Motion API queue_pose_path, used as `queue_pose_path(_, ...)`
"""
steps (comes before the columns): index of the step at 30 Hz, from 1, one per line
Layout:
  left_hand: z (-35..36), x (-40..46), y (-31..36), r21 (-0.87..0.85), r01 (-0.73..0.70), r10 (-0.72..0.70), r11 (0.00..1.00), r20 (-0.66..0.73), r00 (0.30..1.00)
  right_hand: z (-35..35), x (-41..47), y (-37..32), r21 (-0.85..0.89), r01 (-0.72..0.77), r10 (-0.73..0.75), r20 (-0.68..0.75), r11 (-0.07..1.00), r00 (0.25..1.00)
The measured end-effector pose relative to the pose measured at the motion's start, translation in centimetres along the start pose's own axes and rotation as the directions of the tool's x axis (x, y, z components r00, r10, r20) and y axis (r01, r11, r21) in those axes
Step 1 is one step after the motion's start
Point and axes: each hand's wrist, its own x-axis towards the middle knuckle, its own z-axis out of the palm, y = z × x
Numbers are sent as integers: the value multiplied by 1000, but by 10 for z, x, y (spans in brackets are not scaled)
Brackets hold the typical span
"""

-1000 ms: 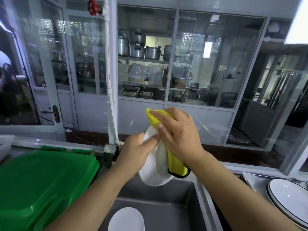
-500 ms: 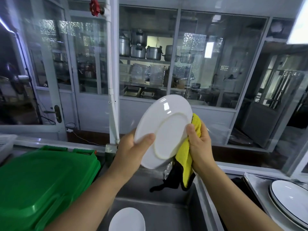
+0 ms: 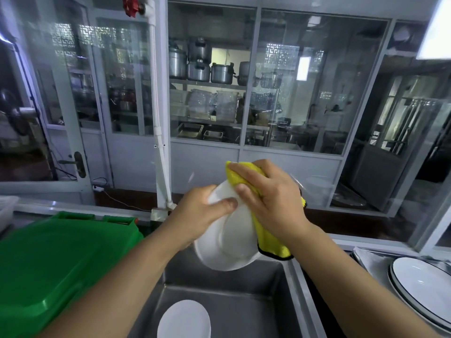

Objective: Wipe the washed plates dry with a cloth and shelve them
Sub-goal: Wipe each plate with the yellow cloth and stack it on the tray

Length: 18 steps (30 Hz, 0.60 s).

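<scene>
A white plate is held tilted above the steel sink. My left hand grips its upper left rim, thumb lying across the face. My right hand presses a yellow cloth with a dark edge against the plate's right side, fingers curled over the cloth. Part of the cloth hangs below the hand. A second white plate lies in the bottom of the sink.
A green plastic crate lid lies left of the sink. At the right, a stack of dark-rimmed white plates lies on the counter. A white pipe runs up behind the sink in front of glass partitions.
The plate has come down from upright and tilted over the sink. My right hand with the cloth moved from the plate's right edge onto its surface.
</scene>
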Motion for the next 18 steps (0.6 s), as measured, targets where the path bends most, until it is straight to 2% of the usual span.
queue_pose_path(2,3,-1,2,-29,-14,13,999,-35,999,-1,8,-2,-29,72,-72,3,997,997)
queue_pose_path(3,3,-1,3,-35,-29,26,999,-59,998,-2,10,-1,-8,46,-46,0,999,999)
queue_pose_path(6,-3,-3,7,-30,-51,47,998,-144,988,-3,8,9,218,-227,233,0,949,972)
queue_pose_path(9,-9,-4,13,-142,-99,66,985,-222,973,1,-1,12,517,-444,522,-5,731,853)
queue_pose_path(12,-7,-5,14,-248,-194,117,949,-294,949,13,-14,3,708,-538,706,78,458,704)
queue_pose_path(14,-1,-7,7,-273,-215,133,938,-289,948,16,-18,-1,771,-555,772,135,311,621)
queue_pose_path(16,1,-9,0,-332,-162,83,929,-239,967,11,-18,2,783,-553,788,136,286,600)
queue_pose_path(18,-7,-6,-3,-378,-67,9,924,-153,988,3,-18,7,764,-544,759,112,347,642)
